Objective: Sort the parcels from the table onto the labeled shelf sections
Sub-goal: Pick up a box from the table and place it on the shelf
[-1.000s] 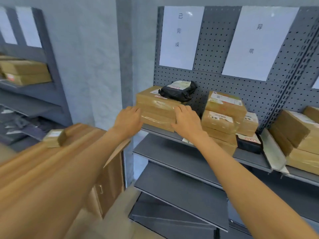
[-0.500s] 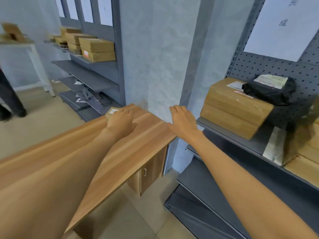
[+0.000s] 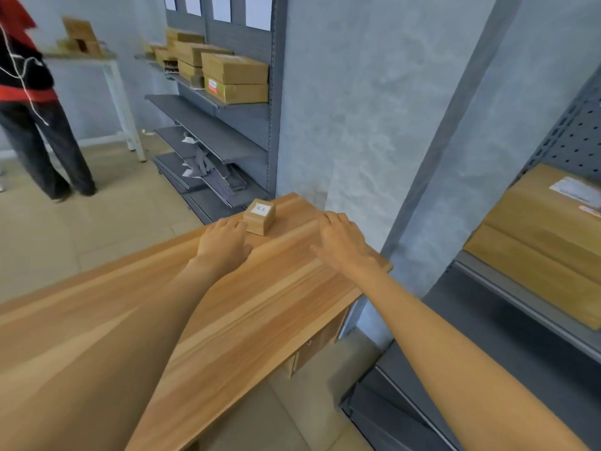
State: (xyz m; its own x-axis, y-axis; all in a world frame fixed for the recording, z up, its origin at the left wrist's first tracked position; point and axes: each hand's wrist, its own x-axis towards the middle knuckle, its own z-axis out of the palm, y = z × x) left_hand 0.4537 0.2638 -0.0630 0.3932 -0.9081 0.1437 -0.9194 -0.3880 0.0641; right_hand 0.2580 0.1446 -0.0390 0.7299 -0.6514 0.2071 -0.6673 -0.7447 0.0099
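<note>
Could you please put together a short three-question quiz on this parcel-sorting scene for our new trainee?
1. True or false: the small parcel stands on the wooden table.
2. Which hand is nearer the small parcel? A) left hand B) right hand
3. Fill in: the large cardboard box at the right edge lies on a grey ____.

Key:
1. True; it stands near the table's far end.
2. A; its fingers reach the parcel's near side, though whether they touch it is unclear. The right hand is flat over the table, apart from the parcel.
3. Shelf.
</note>
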